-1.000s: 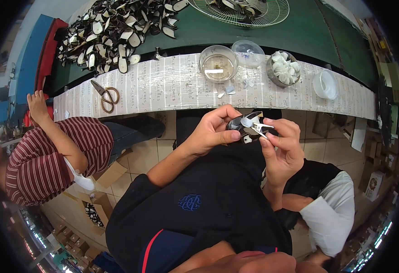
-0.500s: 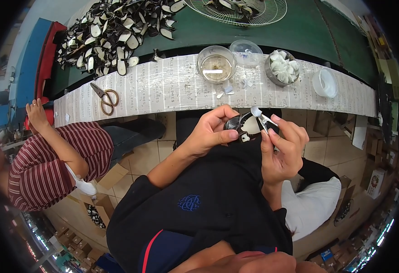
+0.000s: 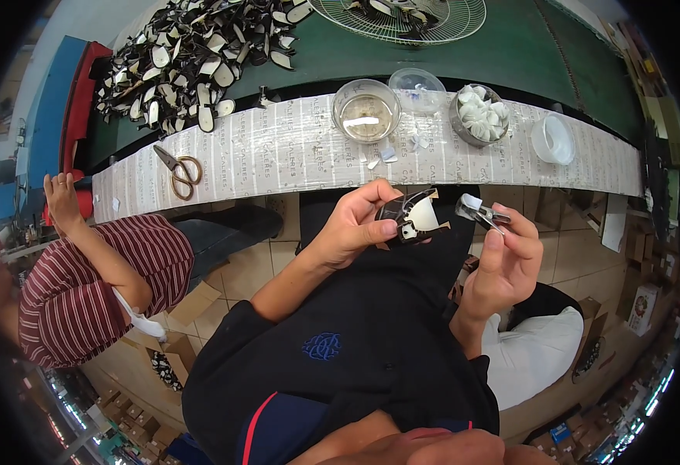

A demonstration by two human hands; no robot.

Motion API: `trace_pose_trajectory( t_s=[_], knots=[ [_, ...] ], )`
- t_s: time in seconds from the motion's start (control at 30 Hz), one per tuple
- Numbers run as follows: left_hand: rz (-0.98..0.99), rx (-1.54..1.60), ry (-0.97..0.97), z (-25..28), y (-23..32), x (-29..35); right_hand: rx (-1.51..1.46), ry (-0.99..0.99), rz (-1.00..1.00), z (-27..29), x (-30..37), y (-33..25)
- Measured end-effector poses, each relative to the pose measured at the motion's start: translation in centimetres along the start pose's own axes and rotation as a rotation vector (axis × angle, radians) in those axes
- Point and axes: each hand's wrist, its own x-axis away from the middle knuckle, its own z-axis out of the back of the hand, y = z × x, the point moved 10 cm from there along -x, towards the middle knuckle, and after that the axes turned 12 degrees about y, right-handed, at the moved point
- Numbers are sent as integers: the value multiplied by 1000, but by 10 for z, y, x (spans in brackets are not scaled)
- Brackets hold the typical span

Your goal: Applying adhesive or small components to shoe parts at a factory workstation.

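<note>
The left hand [image 3: 353,227] grips a small black and white curved shoe piece [image 3: 413,218] with its fingers closed on it, up in the air above the lap. Just beside it, the right hand [image 3: 506,260] pinches thin metal tweezers [image 3: 481,212] that hold a tiny white bit. The tweezers and the shoe piece are near but not touching.

Farther off is the long worktop [image 3: 278,155] with a striped paper cover. On it lie scissors with brown handles [image 3: 177,167], a round glass bowl of clear liquid [image 3: 365,111], and a round tin of white bits [image 3: 479,114]. Behind them sits a big pile of black and white shoe pieces [image 3: 193,54].

To the left sits a person in a red striped shirt [image 3: 84,294].
</note>
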Motion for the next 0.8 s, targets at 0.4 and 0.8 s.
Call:
trace_pose_trajectory(
  t_s=[0.4,0.8],
  knots=[
    [-32,-18,-33,-3,2,-1,-43,-155,-2,-11,5,-4],
    [-92,24,-82,-12,12,3,145,-340,249,-41,10,-24]
  ],
)
